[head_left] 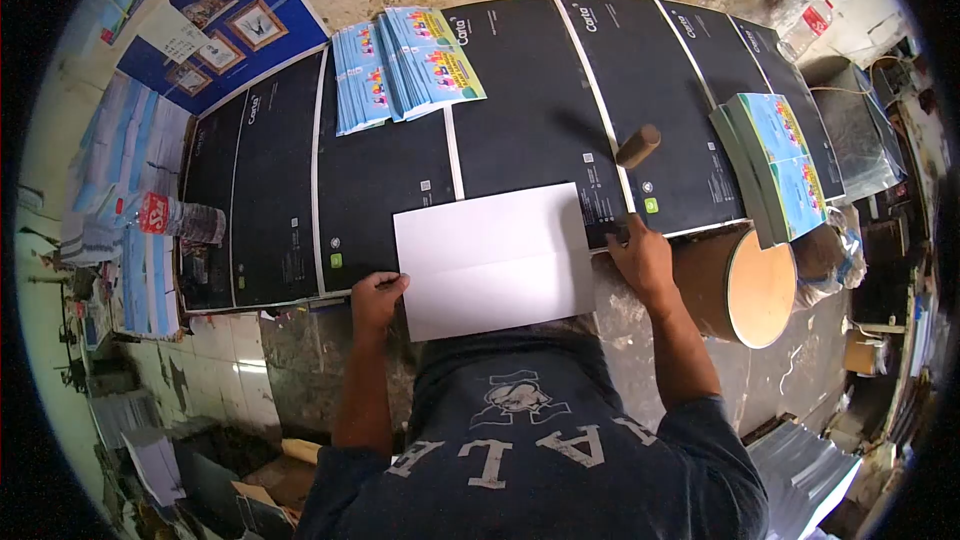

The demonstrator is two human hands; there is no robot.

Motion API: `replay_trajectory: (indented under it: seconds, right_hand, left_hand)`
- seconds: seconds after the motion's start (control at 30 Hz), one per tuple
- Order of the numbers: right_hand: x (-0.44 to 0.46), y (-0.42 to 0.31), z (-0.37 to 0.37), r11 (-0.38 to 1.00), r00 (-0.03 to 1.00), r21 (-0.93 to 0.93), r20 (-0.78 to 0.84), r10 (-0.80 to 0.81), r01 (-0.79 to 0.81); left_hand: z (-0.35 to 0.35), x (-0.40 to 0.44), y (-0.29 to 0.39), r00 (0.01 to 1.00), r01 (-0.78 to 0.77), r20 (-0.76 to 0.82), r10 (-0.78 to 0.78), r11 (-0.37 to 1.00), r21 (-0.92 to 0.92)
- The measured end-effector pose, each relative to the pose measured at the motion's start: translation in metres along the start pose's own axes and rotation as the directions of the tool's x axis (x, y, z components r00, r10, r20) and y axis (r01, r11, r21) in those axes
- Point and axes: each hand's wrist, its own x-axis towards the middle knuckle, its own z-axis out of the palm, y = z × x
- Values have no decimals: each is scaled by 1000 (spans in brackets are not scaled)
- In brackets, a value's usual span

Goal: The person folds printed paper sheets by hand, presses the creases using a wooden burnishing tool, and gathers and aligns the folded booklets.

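Observation:
A white paper sheet with a faint crease across its middle lies at the table's front edge, partly overhanging it in front of my body. My left hand is closed at the sheet's left edge, thumb against the paper; the curled fingers are partly hidden. To the right of the sheet, apart from it, my right hand rests by the table edge with fingers apart, holding nothing that I can see. A short wooden cylinder stands just beyond my right hand.
Black panels marked Carta cover the table. Colourful printed booklets lie at the back, and another booklet stack at the right. A plastic bottle lies left. A round-topped drum stands below the table's right side.

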Motion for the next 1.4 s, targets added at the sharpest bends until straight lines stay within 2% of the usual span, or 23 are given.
replay_trajectory:
  seconds: [0.07, 0.1, 0.13, 0.2, 0.23, 0.33, 0.37, 0.47, 0.53, 0.6, 0.63, 0.7, 0.73, 0.8, 0.83, 0.9, 1.0, 1.13, 1.2, 1.23, 1.33, 1.37, 1.4]
  right_hand:
    - [-15, 11, -1, 951, 941, -134, -161, -297, 277]
    - [-24, 18, 0, 881, 887, -207, -98, -451, 425]
    - [-26, 21, 6, 882, 889, -208, -98, -448, 422]
    - [-28, 24, 19, 692, 691, -223, -95, -716, 686]
    - [-27, 21, 24, 663, 663, -257, -99, -742, 703]
    - [-15, 25, 33, 614, 636, -254, 6, -771, 747]
    - [-15, 25, 37, 622, 638, -263, -29, -770, 738]
    - [-13, 27, 45, 655, 660, -228, -63, -749, 721]
    - [-13, 23, 44, 650, 648, -215, -90, -756, 729]
    - [-13, 24, 43, 637, 631, -223, -107, -768, 738]
    - [-14, 26, 43, 642, 639, -209, -89, -764, 738]
    - [-15, 27, 44, 646, 643, -213, -92, -760, 733]
    - [-16, 29, 46, 647, 643, -212, -98, -760, 733]
    - [-18, 32, 50, 665, 659, -228, -116, -744, 711]
    - [-19, 27, 48, 678, 671, -208, -115, -732, 705]
    - [-18, 26, 47, 693, 687, -186, -104, -719, 696]
    - [-18, 27, 45, 710, 701, -171, -122, -703, 683]
    - [-16, 19, 34, 728, 719, -160, -121, -685, 667]
    - [-14, 13, 28, 788, 780, -90, -115, -616, 609]
    - [-11, 9, 29, 808, 795, -31, -162, -585, 589]
    - [-6, -2, 17, 875, 880, 101, -96, -466, 474]
    - [-4, -5, 13, 879, 884, 103, -90, -459, 467]
    - [-1, -9, 8, 890, 892, 73, -57, -448, 451]
  left_hand:
    - [0, 0, 0, 1000, -16, 5, 16, 1000, 15]
    - [0, 0, 0, 1000, -18, -6, 18, 1000, 23]
    - [2, 0, 0, 1000, -19, -13, 19, 999, 32]
    - [4, 0, 0, 999, -41, -22, 41, 999, 24]
    - [3, -2, -2, 997, -60, -40, 60, 998, 19]
    - [-1, -3, 3, 997, -75, 17, 75, 996, 54]
    - [-5, -4, 5, 997, -70, -10, 71, 996, 62]
    - [2, -14, 11, 959, -275, -16, 284, 939, 207]
    - [2, -19, 9, 966, -245, -39, 257, 950, 192]
    - [4, -17, -1, 897, -423, -4, 442, 859, 289]
    - [3, -19, -5, 897, -423, 2, 441, 860, 286]
    - [-4, -20, -14, 915, -384, 95, 391, 777, 499]
    - [-9, -18, -20, 916, -385, 99, 389, 780, 493]
    - [-19, -15, -29, 633, -671, 260, 729, 350, 654]
    - [-22, -13, -32, 635, -674, 263, 726, 355, 648]
    - [-27, -7, -36, 535, -725, 397, 746, 165, 668]
    - [-25, 4, -48, 454, -741, 394, 799, 92, 666]
    - [-15, 5, -50, 450, -737, 307, 838, 154, 659]
    - [-18, 7, -49, 490, -724, 271, 829, 213, 657]
    - [-17, 12, -48, 441, -738, 223, 869, 210, 641]
    - [-19, 22, -36, 444, -737, 177, 878, 246, 629]
    - [-23, 21, -32, 518, -706, 187, 835, 293, 645]
    - [-23, 23, -33, 521, -709, 195, 831, 294, 641]
